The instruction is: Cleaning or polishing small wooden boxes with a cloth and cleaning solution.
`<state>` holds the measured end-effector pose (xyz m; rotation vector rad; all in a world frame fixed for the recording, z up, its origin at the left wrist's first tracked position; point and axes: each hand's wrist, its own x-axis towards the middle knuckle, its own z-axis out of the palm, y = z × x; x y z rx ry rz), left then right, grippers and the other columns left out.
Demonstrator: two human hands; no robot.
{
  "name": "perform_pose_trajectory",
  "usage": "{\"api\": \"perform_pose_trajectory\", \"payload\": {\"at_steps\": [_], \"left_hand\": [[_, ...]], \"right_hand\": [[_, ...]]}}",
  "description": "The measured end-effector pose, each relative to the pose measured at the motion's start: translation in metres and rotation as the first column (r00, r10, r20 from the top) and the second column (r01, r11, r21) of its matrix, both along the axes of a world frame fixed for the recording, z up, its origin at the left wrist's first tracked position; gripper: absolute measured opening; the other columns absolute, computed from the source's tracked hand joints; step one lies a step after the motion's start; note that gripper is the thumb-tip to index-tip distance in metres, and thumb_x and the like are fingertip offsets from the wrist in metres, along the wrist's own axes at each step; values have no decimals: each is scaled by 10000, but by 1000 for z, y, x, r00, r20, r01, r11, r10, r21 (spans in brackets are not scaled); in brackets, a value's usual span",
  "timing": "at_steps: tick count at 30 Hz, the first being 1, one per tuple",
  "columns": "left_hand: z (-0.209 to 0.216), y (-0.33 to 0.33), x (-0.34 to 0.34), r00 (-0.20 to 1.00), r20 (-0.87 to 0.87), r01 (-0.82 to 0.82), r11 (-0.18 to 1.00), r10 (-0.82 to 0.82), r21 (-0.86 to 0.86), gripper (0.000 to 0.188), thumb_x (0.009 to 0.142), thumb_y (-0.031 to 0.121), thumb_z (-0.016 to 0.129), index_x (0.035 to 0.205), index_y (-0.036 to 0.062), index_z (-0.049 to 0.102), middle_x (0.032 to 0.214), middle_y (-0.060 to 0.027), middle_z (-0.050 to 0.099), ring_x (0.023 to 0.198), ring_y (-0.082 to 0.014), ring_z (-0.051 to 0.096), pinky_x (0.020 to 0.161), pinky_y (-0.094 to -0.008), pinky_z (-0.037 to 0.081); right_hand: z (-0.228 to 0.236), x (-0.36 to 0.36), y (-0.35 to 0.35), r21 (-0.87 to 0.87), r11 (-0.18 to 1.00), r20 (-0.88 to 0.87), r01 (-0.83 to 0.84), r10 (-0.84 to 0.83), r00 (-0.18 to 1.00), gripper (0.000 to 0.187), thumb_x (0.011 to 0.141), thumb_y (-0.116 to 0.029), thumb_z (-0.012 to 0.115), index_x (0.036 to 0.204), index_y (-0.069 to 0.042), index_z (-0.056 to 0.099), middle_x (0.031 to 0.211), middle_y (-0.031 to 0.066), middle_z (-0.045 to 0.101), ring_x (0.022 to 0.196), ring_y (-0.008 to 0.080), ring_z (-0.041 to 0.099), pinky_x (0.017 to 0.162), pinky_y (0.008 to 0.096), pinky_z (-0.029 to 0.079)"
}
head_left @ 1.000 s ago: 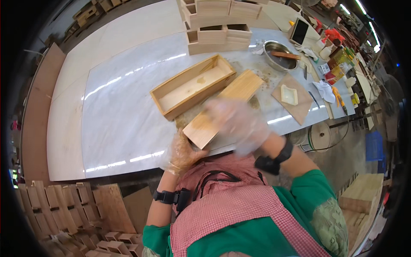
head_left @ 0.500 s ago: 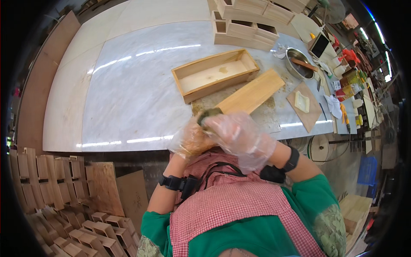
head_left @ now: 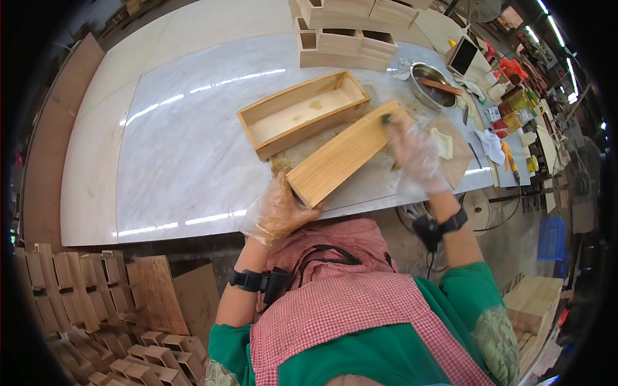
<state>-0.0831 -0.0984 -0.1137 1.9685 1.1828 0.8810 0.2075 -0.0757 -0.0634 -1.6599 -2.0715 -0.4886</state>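
A long wooden box (head_left: pixel 344 151) lies at a slant over the near table edge, one smooth long face up. My left hand (head_left: pixel 281 207), in a clear plastic glove stained brown, is closed around its near left end. At the far right end, my gloved right hand (head_left: pixel 415 151) presses a small dark pad (head_left: pixel 386 119) on the upper face; the hand is blurred and covers most of the pad. Just beyond lies a second wooden box (head_left: pixel 302 116), open side up, with a wet-looking patch on its pale inner surface.
A metal bowl (head_left: pixel 434 87) with a wooden strip across it stands at the right. Near it are a thin board (head_left: pixel 454 170) with a pale block (head_left: pixel 441 143), a white cloth (head_left: pixel 490 147) and a tablet (head_left: pixel 462 56). Drawer-like boxes (head_left: pixel 347 48) are stacked at the back.
My right hand has moved with the pad from the box's near end to its far right end. My left hand stays at the near end. The whole view has shifted slightly.
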Motion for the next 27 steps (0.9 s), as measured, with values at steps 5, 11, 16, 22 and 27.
{"api": "perform_pose_trajectory", "payload": {"at_steps": [5, 11, 16, 22, 27], "left_hand": [[-3, 6, 8, 998, -6, 59, 996, -59, 71, 656, 651, 296, 805, 1165, -6, 530, 978, -206, 642, 900, -380, 624, 800, -427, 509], [-2, 1, 1, 997, -57, 52, 998, -51, 26, 691, 656, 334, 814, 1185, -5, 525, 1027, -215, 624, 914, -390, 614, 795, -446, 504], [-6, -2, 6, 996, -83, -35, 997, 41, 70, 699, 670, 355, 811, 1187, -12, 518, 1043, -215, 628, 915, -380, 625, 768, -440, 519], [-12, 6, 5, 999, 6, 48, 994, -49, 95, 710, 655, 343, 813, 1196, -10, 518, 1027, -208, 656, 886, -375, 653, 780, -426, 527], [18, -1, 4, 981, -193, 35, 997, -21, 73, 702, 637, 286, 823, 1199, -2, 517, 1020, -192, 635, 914, -377, 621, 804, -419, 516]], "right_hand": [[-6, -22, -8, 114, 970, 148, -214, 197, 969, 70, 894, -151, 551, 924, -100, 590, 853, 78, 641, 499, 234, 545, 441, 345, 453], [20, -57, 2, 185, 848, -21, -496, 508, 861, 91, 889, -139, 522, 933, -105, 594, 684, 75, 546, 468, 227, 547, 457, 364, 486], [3, 1, 48, -184, 982, -6, 44, -46, 999, 150, 885, -214, 577, 902, -66, 591, 705, 123, 630, 624, 317, 638, 525, 371, 530], [15, -67, -1, -67, 926, -229, -372, 348, 909, 128, 887, -191, 577, 953, -83, 593, 766, 126, 642, 616, 326, 635, 557, 393, 539], [32, 37, 56, -391, 867, -86, 309, -369, 925, 333, 907, -329, 513, 1097, -78, 621, 978, 199, 666, 907, 363, 648, 829, 436, 517]]}}
